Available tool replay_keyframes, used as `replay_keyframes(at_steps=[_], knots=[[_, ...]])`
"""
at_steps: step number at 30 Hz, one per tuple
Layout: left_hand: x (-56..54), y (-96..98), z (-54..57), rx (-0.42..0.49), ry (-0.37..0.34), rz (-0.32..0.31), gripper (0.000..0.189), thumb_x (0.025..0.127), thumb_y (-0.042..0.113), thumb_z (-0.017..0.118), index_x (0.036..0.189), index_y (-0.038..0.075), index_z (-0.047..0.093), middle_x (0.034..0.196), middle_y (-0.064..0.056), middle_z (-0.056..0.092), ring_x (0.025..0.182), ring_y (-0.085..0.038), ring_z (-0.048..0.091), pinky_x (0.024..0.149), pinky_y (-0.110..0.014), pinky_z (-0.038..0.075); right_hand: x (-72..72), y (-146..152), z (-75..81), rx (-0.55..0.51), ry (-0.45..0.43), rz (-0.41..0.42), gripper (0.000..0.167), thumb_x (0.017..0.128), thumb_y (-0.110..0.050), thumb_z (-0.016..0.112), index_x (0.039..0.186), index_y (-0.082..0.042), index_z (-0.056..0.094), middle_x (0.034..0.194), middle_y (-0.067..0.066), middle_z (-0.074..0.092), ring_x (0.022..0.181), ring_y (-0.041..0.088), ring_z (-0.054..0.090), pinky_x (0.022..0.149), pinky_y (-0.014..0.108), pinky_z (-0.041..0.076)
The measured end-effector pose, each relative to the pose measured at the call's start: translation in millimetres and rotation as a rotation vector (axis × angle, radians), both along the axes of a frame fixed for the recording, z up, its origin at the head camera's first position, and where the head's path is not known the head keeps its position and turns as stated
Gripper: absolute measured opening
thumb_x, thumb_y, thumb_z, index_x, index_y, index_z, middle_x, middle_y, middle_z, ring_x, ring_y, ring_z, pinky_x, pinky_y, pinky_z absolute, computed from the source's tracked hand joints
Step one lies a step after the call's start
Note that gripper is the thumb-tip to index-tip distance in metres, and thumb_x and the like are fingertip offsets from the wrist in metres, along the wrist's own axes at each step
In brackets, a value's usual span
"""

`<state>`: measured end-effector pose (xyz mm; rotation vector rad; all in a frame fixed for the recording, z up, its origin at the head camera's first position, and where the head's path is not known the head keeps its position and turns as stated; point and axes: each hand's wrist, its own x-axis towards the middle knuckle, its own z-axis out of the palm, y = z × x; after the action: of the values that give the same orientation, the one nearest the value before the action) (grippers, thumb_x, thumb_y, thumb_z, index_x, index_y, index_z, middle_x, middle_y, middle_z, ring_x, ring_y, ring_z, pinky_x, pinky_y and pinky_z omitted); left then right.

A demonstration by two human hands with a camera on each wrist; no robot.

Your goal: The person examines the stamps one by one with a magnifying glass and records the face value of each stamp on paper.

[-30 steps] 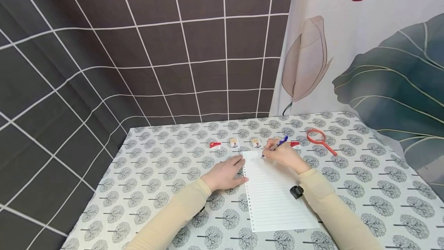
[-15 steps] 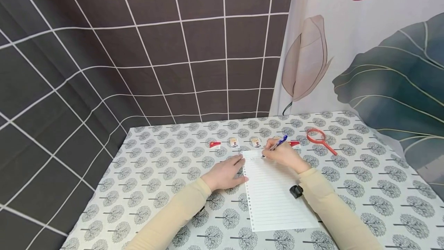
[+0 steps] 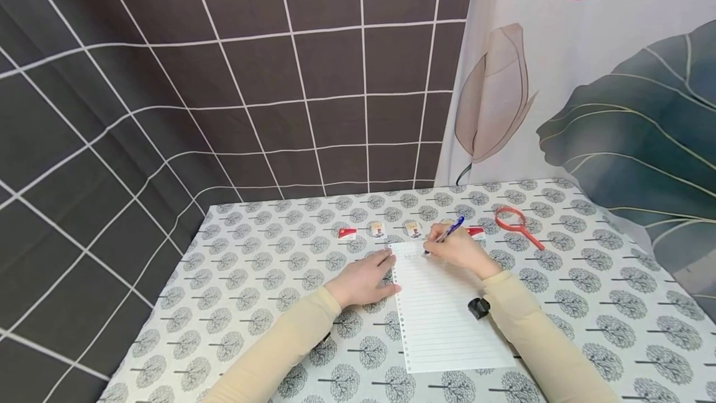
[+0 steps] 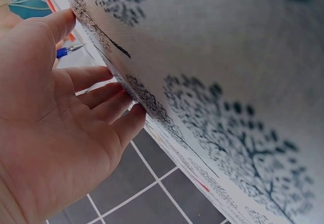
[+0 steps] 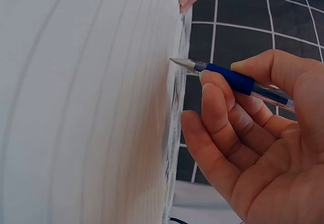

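A lined sheet of paper [image 3: 442, 328] with punched holes down its left edge lies on the patterned tablecloth. My right hand [image 3: 455, 250] pinches a blue pen [image 3: 452, 227] between thumb and fingers, its tip at the top lines of the sheet, beside faint handwriting. In the right wrist view the pen [image 5: 230, 77] shows a blue grip and a pointed metal tip. My left hand [image 3: 363, 280] rests with fingers spread at the sheet's left edge, thumb and fingertips on the margin. The left wrist view shows the left hand [image 4: 66, 107] with its fingertips on the cloth and paper edge.
Beyond the sheet lie small cards in a row: a red-and-white card [image 3: 347, 234], two picture cards and another red card [image 3: 475, 233] partly behind the right hand. A red magnifying glass [image 3: 520, 229] lies at the right. Dark gridded cloth [image 3: 330, 79] hangs behind.
The pen tip and right hand have shifted very slightly to the right along the top lines. The left hand and the sheet stay in place.
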<state>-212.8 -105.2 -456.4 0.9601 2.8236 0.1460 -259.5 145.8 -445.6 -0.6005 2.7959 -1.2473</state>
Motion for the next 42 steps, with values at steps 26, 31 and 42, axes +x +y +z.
replay_keyframes(at_steps=[26,31,42], knots=[[0.3,-0.1,0.5,-0.005,-0.019,0.013,0.075,0.102,0.055,0.049,0.156,0.004,0.035,0.164,-0.013,0.028,0.149,-0.026,0.029,0.121,-0.036,0.028,-4.7,10,11.2,-0.067,-0.027,-0.078,0.008,0.089,-0.013,0.069,0.086,-0.009,0.063,0.077,0.004,0.064,0.062,0.018,0.052,0.053,0.027,0.044],[-0.1,-1.0,0.2,-0.006,-0.011,0.003,0.076,0.102,0.055,0.049,0.156,0.003,0.035,0.163,-0.014,0.028,0.149,-0.026,0.029,0.121,-0.035,0.027,-5.3,12,12.0,-0.119,-0.011,-0.053,0.007,0.091,-0.013,0.069,0.095,-0.008,0.065,0.092,0.006,0.07,0.081,0.021,0.062,0.071,0.031,0.052],[-0.1,-0.1,-0.3,-0.002,-0.029,0.019,0.076,0.102,0.055,0.049,0.156,0.004,0.034,0.164,-0.012,0.028,0.149,-0.026,0.029,0.121,-0.036,0.029,-4.9,21,16.1,-0.193,-0.003,0.011,0.015,0.097,-0.016,0.067,0.107,-0.005,0.066,0.102,0.012,0.07,0.098,0.026,0.066,0.088,0.041,0.055]])
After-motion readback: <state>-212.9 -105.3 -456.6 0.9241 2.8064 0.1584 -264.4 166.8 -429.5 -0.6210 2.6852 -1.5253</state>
